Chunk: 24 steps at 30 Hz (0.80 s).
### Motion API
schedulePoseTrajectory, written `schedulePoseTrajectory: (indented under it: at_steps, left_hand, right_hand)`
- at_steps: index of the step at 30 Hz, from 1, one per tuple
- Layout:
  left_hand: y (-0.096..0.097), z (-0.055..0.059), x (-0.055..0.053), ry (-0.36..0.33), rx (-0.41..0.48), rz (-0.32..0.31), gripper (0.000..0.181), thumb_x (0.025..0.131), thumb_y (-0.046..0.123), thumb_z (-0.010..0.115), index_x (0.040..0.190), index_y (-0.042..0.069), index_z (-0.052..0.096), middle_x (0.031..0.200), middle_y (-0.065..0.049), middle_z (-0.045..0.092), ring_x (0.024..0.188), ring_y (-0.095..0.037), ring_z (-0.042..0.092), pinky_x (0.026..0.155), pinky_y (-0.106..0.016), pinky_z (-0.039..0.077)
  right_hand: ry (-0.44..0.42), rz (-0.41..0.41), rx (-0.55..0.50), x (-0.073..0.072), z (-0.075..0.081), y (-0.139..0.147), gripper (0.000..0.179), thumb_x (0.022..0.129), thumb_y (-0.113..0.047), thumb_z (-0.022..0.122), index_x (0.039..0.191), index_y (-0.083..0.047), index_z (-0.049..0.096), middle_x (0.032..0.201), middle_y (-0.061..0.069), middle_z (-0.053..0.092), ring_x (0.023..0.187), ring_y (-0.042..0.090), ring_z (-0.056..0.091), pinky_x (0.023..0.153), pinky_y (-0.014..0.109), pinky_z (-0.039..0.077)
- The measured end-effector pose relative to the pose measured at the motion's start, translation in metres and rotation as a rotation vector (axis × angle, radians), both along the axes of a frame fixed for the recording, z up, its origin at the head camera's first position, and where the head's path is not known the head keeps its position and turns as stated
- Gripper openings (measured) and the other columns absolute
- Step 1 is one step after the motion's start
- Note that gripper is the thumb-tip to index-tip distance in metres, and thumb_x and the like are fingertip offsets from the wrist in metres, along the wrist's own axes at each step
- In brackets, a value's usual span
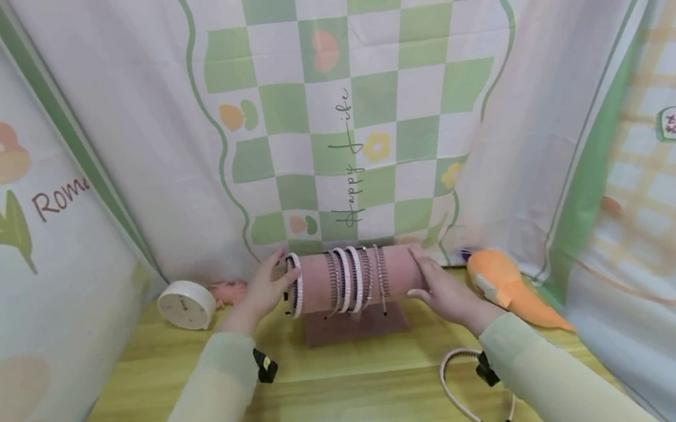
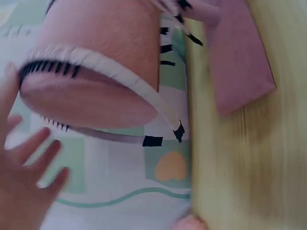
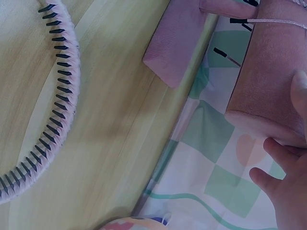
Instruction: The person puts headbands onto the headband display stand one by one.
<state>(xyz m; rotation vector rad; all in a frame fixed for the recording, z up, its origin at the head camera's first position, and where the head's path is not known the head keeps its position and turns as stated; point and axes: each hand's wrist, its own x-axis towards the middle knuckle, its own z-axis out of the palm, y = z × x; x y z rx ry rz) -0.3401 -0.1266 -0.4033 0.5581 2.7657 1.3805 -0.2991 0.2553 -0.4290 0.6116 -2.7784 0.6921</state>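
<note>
A pink velvety roll (image 1: pixel 314 282) on a flat pink base (image 1: pixel 356 326) stands on the table, with several headbands (image 1: pixel 355 279) hung over its middle. One white toothed headband (image 2: pixel 115 72) hangs at the roll's left end, its dark-tipped ends dangling. My left hand (image 1: pixel 265 286) is at that end, thumb at the headband and the other fingers spread loosely, as the left wrist view shows. At the opposite end my right hand (image 1: pixel 445 292) rests its fingers against the roll, with nothing gripped. Another headband (image 3: pixel 69 86) lies on the table near my right wrist.
To the left stands a white round clock (image 1: pixel 186 305) beside a fuzzy pink item (image 1: pixel 229 293). An orange carrot-shaped toy (image 1: pixel 509 286) lies at the right rear. A patterned curtain (image 1: pixel 375 97) hangs close behind the roll.
</note>
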Motion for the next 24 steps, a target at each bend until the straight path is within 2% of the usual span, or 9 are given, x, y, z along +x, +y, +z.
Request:
schedulePoseTrajectory:
  at_steps: [2,3,6,8,10,14,19,24]
  left_hand:
    - [0.002,0.002,0.003,0.111,-0.069,-0.009,0.069,0.097,0.045,0.059,0.155,0.017,0.035,0.157,-0.010,0.033,0.142,-0.035,0.028,0.114,-0.054,0.022]
    - [0.002,0.003,0.004,0.155,-0.137,-0.020,0.070,0.095,0.045,0.063,0.154,0.018,0.037,0.157,-0.008,0.034,0.142,-0.034,0.029,0.114,-0.054,0.022]
    - [0.002,0.007,0.009,0.259,-0.359,-0.070,0.092,0.082,0.045,0.077,0.156,0.018,0.030,0.159,-0.005,0.029,0.143,-0.034,0.027,0.114,-0.056,0.019]
    - [0.000,0.010,0.011,0.278,-0.474,-0.103,0.110,0.072,0.043,0.086,0.159,0.019,0.022,0.162,-0.003,0.021,0.146,-0.032,0.022,0.115,-0.057,0.016]
    - [-0.001,0.013,0.011,0.300,-0.558,-0.123,0.120,0.066,0.040,0.090,0.159,0.018,0.018,0.162,-0.004,0.020,0.146,-0.032,0.021,0.115,-0.058,0.015]
    - [0.001,0.022,0.013,0.351,-0.702,-0.123,0.125,0.061,0.042,0.091,0.160,0.020,0.017,0.160,-0.007,0.026,0.144,-0.032,0.027,0.113,-0.059,0.020]
    - [0.003,0.024,0.013,0.452,-0.782,-0.120,0.123,0.058,0.053,0.089,0.157,0.014,0.028,0.154,-0.011,0.038,0.138,-0.034,0.036,0.112,-0.057,0.025]
    - [0.002,0.019,0.010,0.490,-0.763,-0.092,0.120,0.057,0.065,0.084,0.152,0.008,0.037,0.151,-0.012,0.042,0.137,-0.031,0.039,0.112,-0.054,0.026]
  right_hand:
    - [0.001,0.000,0.000,-0.001,-0.001,0.001,0.094,0.096,-0.021,0.066,0.159,-0.014,-0.002,0.157,0.028,0.019,0.136,0.045,0.034,0.109,0.056,0.030]
    - [0.001,0.000,0.000,-0.001,-0.001,0.001,0.094,0.096,-0.021,0.066,0.159,-0.014,-0.002,0.158,0.028,0.019,0.136,0.045,0.034,0.110,0.056,0.030]
    - [0.002,0.000,0.003,-0.002,-0.002,0.001,0.094,0.096,-0.022,0.067,0.159,-0.014,-0.002,0.158,0.028,0.019,0.137,0.045,0.033,0.110,0.056,0.030]
    - [0.002,-0.001,0.003,-0.002,-0.003,0.001,0.094,0.096,-0.022,0.066,0.159,-0.014,-0.002,0.158,0.027,0.019,0.137,0.045,0.033,0.110,0.056,0.030]
    - [0.003,0.002,0.003,-0.002,-0.003,0.002,0.094,0.096,-0.021,0.066,0.159,-0.014,-0.002,0.158,0.027,0.018,0.137,0.045,0.032,0.111,0.055,0.029]
    - [0.005,0.008,0.001,-0.002,-0.003,0.002,0.094,0.096,-0.021,0.066,0.160,-0.015,-0.003,0.159,0.026,0.018,0.138,0.044,0.032,0.111,0.055,0.028]
    - [0.004,0.009,-0.003,-0.002,-0.002,0.001,0.095,0.095,-0.021,0.067,0.160,-0.016,-0.003,0.159,0.026,0.018,0.138,0.043,0.031,0.111,0.055,0.028]
    - [-0.002,0.007,-0.001,-0.002,-0.001,0.001,0.095,0.095,-0.020,0.067,0.160,-0.016,-0.003,0.159,0.025,0.017,0.139,0.042,0.030,0.112,0.054,0.027]
